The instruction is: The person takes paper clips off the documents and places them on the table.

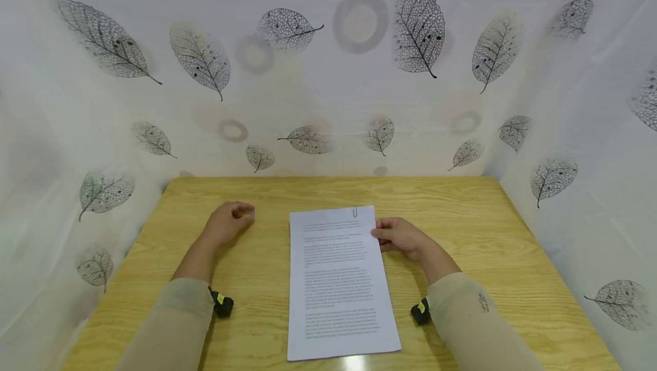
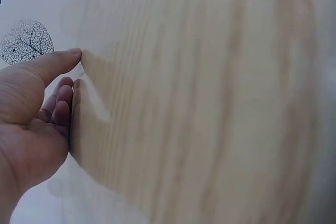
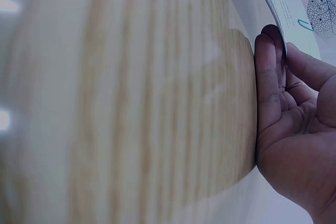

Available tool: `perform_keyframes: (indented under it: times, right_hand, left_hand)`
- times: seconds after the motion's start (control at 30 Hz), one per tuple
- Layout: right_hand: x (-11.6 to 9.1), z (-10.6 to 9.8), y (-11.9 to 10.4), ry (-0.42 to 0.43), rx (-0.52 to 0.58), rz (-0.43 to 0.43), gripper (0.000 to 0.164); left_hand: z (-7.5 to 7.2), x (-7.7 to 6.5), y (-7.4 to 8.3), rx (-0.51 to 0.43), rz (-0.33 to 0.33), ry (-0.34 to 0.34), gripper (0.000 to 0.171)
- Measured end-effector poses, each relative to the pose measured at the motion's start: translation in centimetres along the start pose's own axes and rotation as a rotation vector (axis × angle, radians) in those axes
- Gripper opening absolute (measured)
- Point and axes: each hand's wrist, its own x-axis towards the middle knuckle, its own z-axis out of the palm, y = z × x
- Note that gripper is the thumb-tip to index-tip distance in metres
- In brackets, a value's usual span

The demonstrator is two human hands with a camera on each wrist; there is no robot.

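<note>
A stack of printed paper sheets (image 1: 336, 285) lies on the wooden table, a little right of the middle in the head view. One paper clip (image 1: 355, 212) sits on its top edge near the right corner; this clip (image 3: 304, 25) looks teal in the right wrist view. My right hand (image 1: 402, 238) pinches the stack's upper right edge, thumb on top and fingers underneath. Left of the stack and apart from it, my left hand (image 1: 228, 225) pinches a small, thin bluish thing (image 1: 252, 213) between thumb and forefinger. Its kind is too small to make out.
The wood-grain table (image 1: 436, 200) runs back to a pale curtain (image 1: 328, 92) printed with leaves, which also hangs at both sides. Small black devices are strapped at the left wrist (image 1: 222, 305) and the right wrist (image 1: 421, 312).
</note>
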Motion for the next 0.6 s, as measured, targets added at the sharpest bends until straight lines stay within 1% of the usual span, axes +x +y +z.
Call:
perform_keyframes:
  times: [0.13,0.37,0.6]
  right_hand:
    - [0.00,-0.01,0.00,0.002,-0.004,0.000,0.013]
    - [-0.10,-0.13,-0.10,0.001,-0.008,0.002,0.015]
    - [-0.22,-0.07,-0.23,0.001,-0.014,0.002,0.014]
  left_hand:
    - [-0.13,0.03,0.09,-0.007,-0.023,-0.017,0.040]
    - [-0.16,0.32,-0.09,-0.009,-0.040,-0.030,0.041]
    - [-0.12,0.26,-0.13,-0.022,-0.058,-0.027,0.046]
